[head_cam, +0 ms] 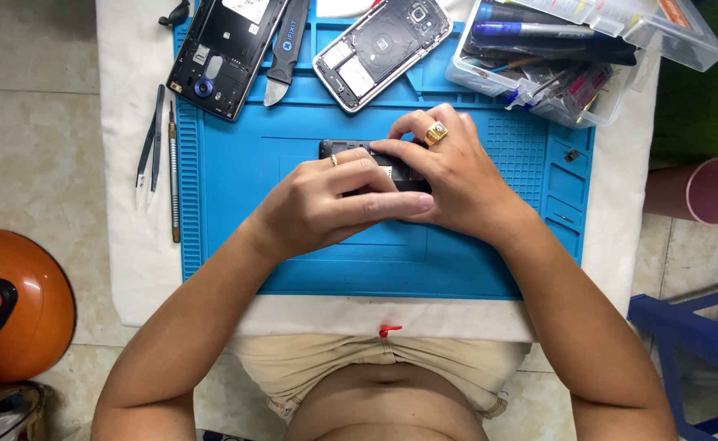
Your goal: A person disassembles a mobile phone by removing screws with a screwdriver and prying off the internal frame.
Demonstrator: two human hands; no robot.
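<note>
My left hand (330, 204) and my right hand (449, 167) close together over a small black phone body (344, 149) lying on the blue work mat (293, 261). Both sets of fingers grip it and hide most of it; only its left end shows. A gold ring sits on my right hand, a thin ring on my left.
Two opened phone shells, a black one (224, 49) and a silver-edged one (382, 49), lie at the mat's far edge with a pry tool (285, 53) between. Tweezers (151, 147) and a thin screwdriver (173, 171) lie left. A clear tool box (571, 57) is right, a pink cup (714, 189) beyond.
</note>
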